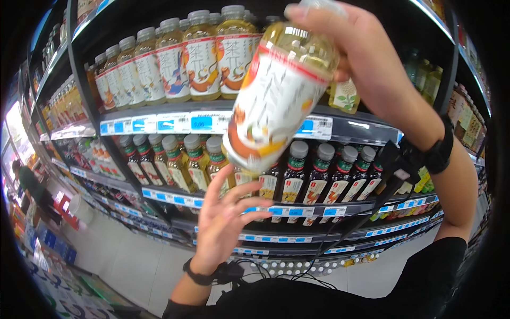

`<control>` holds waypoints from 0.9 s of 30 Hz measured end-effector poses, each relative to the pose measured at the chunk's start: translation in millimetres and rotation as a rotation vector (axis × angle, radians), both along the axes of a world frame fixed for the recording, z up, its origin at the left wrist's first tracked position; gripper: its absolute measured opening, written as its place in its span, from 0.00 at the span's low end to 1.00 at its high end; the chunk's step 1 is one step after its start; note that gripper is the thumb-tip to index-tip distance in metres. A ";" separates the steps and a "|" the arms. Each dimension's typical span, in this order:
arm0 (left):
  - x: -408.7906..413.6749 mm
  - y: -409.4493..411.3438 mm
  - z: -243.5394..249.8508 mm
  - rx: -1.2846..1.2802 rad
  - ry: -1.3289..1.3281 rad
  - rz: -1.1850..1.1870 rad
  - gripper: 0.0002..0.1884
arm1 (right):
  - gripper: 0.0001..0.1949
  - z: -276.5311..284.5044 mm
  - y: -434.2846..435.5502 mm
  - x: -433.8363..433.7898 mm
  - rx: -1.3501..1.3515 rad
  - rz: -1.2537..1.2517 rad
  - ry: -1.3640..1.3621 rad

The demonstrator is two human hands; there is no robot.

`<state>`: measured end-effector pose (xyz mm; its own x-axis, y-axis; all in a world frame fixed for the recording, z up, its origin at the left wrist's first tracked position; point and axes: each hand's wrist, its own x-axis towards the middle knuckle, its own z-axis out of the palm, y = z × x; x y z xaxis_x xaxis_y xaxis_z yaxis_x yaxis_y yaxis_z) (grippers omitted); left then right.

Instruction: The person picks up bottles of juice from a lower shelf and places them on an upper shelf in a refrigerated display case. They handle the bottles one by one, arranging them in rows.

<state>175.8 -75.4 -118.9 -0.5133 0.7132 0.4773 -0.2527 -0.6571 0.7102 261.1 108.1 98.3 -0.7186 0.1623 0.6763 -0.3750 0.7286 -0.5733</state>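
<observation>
My right hand (pixel 338 36) grips a plastic bottle of pale yellow drink (pixel 275 107) around its neck and cap. The bottle is tilted, its base towards the lower left, in front of the shelf. It wears a white wrap label with a red top band and fruit pictures. Just below the base, my left hand (pixel 231 215) is open with fingers spread and holds nothing; whether a fingertip touches the bottle I cannot tell. Behind, a row of similar bottles (pixel 201 60) stands upright on the upper shelf (pixel 259 113), whose front edge carries price tags.
Grey-capped bottles with green neck bands (pixel 299 171) line the shelf below. Cables (pixel 303 275) hang near my waist. Packs of white-capped bottles (pixel 295 266) sit at floor level. Down the aisle to the left are a person (pixel 34 185), a white bucket (pixel 81 208) and a red stool (pixel 65 209).
</observation>
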 end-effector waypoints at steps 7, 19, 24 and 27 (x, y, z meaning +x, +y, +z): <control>-17.6 -42.2 -28.0 0.008 -0.028 0.282 0.30 | 0.12 67.6 18.3 -16.7 0.197 -0.215 0.011; -26.0 -83.8 -73.0 0.033 -0.171 0.390 0.26 | 0.22 65.1 84.0 -134.2 0.564 -0.640 -0.364; -23.2 -99.6 -64.6 0.061 -0.197 0.313 0.21 | 0.18 83.3 85.7 -171.3 0.373 -0.624 -0.645; -30.1 -100.3 -72.7 0.066 -0.192 0.308 0.20 | 0.14 79.2 95.6 -177.9 0.283 -0.667 -0.653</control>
